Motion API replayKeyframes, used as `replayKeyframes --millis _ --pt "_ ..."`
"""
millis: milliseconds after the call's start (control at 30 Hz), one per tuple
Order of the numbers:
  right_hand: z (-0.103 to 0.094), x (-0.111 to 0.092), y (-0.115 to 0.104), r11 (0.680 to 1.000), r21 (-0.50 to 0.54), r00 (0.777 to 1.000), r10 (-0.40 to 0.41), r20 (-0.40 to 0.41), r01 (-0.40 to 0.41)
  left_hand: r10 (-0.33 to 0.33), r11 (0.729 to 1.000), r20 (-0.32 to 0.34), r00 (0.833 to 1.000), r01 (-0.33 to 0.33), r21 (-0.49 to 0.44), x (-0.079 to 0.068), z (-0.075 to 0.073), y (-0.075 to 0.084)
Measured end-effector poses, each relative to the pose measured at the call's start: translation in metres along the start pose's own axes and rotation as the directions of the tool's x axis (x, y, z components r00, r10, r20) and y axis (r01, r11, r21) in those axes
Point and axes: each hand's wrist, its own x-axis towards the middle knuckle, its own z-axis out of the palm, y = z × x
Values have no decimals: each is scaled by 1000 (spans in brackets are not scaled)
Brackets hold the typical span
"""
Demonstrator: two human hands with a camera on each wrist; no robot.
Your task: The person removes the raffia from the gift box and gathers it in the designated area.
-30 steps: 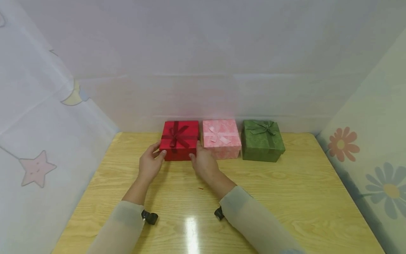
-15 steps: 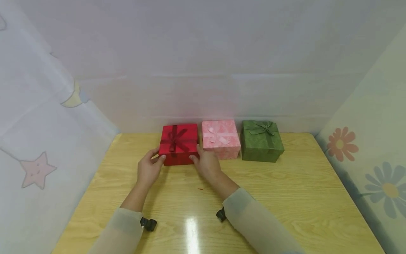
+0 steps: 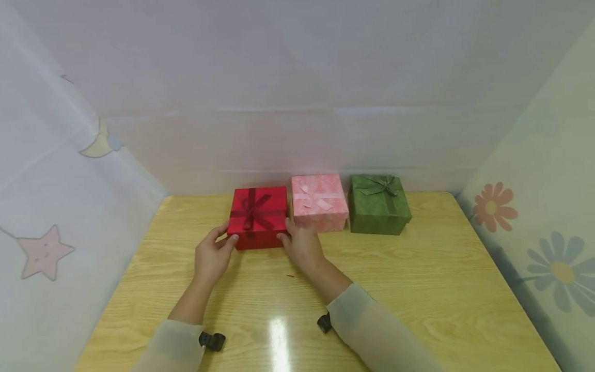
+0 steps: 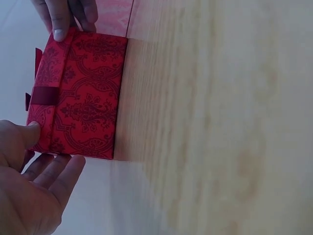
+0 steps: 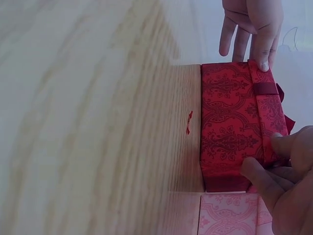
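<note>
pale beige sleeves, black wrist cameras, bare hands

A pink gift box with a pink ribbon bow stands on the wood-grain counter, and just beside it a green gift box with a green bow. A small red scrap lies nearer the front. Creased pale sheeting rises behind and at both sides, bearing a pink star and a yellow crescent moon at left, a red flower and a blue-grey flower at right.
</note>
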Motion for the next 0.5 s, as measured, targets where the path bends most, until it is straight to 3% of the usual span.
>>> replayKeyframes --millis 200,500 --pt "-5 -10 -1 1000 -2 1000 -4 -5 4 -13 1000 -12 1000 13 -14 -13 1 2" --pt "-14 -30 -7 1000 21 998 20 56 -21 -45 998 -19 999 45 -35 -37 1 7"
